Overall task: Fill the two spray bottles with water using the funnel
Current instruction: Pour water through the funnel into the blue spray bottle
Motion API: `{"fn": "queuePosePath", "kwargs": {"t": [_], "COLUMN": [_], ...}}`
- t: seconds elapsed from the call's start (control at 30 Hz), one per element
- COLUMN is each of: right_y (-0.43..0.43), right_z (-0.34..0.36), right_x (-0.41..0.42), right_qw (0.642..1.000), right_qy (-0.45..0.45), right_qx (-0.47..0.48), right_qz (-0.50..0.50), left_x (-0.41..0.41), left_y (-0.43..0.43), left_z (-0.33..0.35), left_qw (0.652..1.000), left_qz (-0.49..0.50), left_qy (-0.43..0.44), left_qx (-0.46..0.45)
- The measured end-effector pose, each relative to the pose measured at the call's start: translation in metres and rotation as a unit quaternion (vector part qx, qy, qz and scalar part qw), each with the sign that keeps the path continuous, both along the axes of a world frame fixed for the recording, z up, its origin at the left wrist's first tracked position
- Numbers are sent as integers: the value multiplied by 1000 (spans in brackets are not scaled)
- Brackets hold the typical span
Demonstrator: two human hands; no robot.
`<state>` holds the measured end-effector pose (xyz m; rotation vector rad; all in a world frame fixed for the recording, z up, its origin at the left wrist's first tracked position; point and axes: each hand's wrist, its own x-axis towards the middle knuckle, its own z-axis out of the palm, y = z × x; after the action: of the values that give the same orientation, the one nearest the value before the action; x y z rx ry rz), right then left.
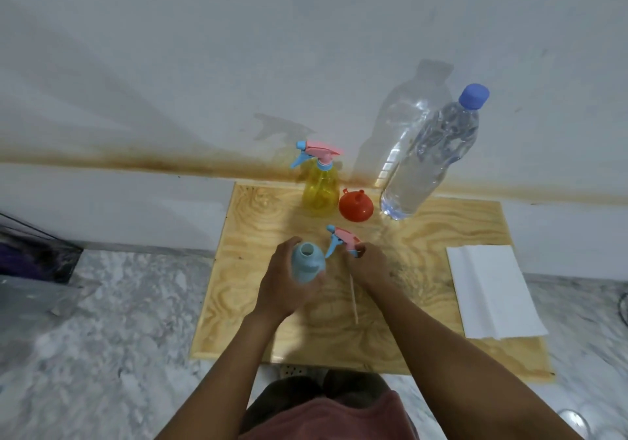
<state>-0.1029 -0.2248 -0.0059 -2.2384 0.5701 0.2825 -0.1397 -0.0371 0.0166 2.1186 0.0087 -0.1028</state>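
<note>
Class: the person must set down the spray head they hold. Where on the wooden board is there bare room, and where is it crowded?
Bare patches: the board's left part, left of the yellow spray bottle, and the strip between the right hand and the white paper. Crowded: the back edge, where yellow bottle, red funnel and water bottle stand close together.

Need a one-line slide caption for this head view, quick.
Left hand steadies the opened blue bottle; right hand holds its removed sprayer head, red funnel waiting.

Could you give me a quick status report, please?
Left hand grips open blue bottle. Right hand holds its sprayer head. Funnel untouched. Nothing obstructing.
</note>
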Motion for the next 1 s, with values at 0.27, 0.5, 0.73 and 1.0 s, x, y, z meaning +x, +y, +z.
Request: {"fn": "queuePosePath", "kwargs": {"t": [0.27, 0.5, 0.73, 1.0], "right_y": [4, -4, -29, -36], "right_z": [-9, -10, 11, 22], "right_x": [3, 3, 24, 84], "right_qw": [999, 998, 996, 995], "right_qy": [0, 6, -53, -52], "right_qx": [8, 14, -49, -44], "right_qz": [-32, -64, -43, 72], "left_x": [4, 5, 5, 4], "left_y": [8, 3, -7, -25], "left_z": [-2, -2, -1, 3], "left_qw": [1000, 1000, 1000, 998], "left_qz": [-26, -26, -18, 23], "left_qy": [-13, -10, 4, 50], "left_qx": [-7, -9, -2, -11]}}
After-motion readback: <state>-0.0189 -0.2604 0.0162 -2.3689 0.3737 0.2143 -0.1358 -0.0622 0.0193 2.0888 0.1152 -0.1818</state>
